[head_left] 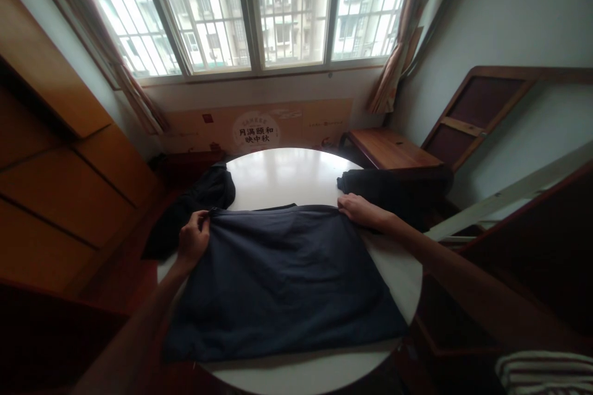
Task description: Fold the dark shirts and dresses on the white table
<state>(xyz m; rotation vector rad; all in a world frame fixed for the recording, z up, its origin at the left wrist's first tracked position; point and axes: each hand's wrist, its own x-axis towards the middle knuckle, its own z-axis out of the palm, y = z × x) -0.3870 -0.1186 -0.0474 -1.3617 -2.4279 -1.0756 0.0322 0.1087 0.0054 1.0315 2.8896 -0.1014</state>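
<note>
A dark navy T-shirt (282, 274) lies spread over a round white table (287, 176), its body folded toward me and its two sleeves hanging off the far left and far right edges. My left hand (193, 237) is closed in a pinch on the fold's upper left corner. At the upper right corner my right hand (359, 208) grips the fold edge with curled fingers.
A window with bars fills the far wall, with a printed cardboard panel (257, 128) below it. A wooden bench (391, 148) stands at the right, wooden cabinets (60, 154) at the left. Striped cloth (544, 370) lies at the lower right.
</note>
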